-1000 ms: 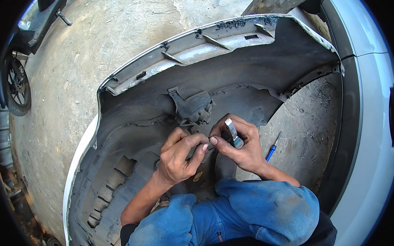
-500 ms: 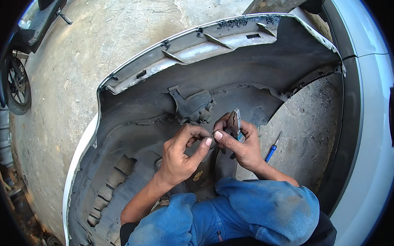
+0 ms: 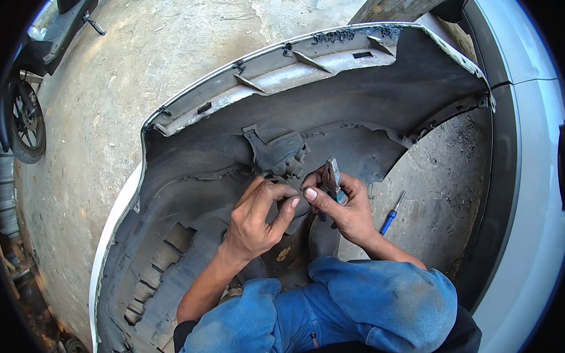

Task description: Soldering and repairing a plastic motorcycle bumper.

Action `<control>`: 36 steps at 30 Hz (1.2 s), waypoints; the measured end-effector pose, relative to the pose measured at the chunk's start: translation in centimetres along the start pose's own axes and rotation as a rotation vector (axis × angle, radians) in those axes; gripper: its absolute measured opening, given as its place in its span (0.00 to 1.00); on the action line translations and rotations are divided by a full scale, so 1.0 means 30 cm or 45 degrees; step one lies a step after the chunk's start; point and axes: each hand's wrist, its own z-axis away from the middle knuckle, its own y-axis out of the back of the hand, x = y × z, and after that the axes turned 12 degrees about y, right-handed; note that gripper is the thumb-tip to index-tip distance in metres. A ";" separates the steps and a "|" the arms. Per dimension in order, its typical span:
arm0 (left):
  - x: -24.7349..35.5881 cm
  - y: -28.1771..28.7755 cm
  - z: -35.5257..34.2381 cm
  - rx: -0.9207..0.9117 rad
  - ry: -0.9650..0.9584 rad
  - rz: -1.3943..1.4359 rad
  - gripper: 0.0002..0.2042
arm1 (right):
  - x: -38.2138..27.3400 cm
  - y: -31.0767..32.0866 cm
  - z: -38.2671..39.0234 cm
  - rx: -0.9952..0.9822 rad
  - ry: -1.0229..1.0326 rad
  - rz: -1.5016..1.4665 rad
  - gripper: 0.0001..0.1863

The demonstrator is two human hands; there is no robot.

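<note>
My right hand [image 3: 347, 206] is closed around a pair of pliers [image 3: 332, 176] with teal and dark handles, their jaws standing up above the fingers. The thumb and forefinger of that same hand are pinched together. Just left of it, the fingertips of my left hand [image 3: 254, 221] are pinched too, almost meeting the right ones. What lies between the fingertips is small and thin, too small to name. Below and around both hands spreads a large dark car bumper [image 3: 206, 142], inner side up, with a white outer edge and a broken plastic bracket [image 3: 275, 153].
A blue-handled screwdriver [image 3: 390, 220] lies on the concrete floor [image 3: 190, 36] to the right. Beyond it stands a pale car body panel [image 3: 536, 136] with dark trim. A motorcycle wheel [image 3: 26, 120] is at far left, and a wooden post [image 3: 395, 3] at the top.
The pliers have turned slightly more upright, their jaws shifting a little left. Both hands have moved slightly left, still pinched close together.
</note>
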 end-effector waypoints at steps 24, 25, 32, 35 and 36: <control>0.016 -0.016 -0.004 -0.046 0.243 0.008 0.07 | 0.010 -0.014 -0.015 -0.012 0.222 0.442 0.10; 0.019 -0.016 -0.006 -0.045 0.240 0.006 0.07 | 0.013 -0.019 -0.013 0.025 0.213 0.417 0.10; 0.007 -0.009 -0.025 -0.156 0.060 0.039 0.06 | 0.014 0.006 -0.002 -0.035 0.120 0.447 0.13; 0.007 0.020 -0.041 -0.251 -0.011 0.044 0.06 | -0.012 0.021 -0.013 -0.143 -0.089 0.329 0.16; 0.002 0.029 -0.052 -0.290 -0.051 0.029 0.06 | -0.014 0.028 -0.022 -0.142 -0.100 0.325 0.16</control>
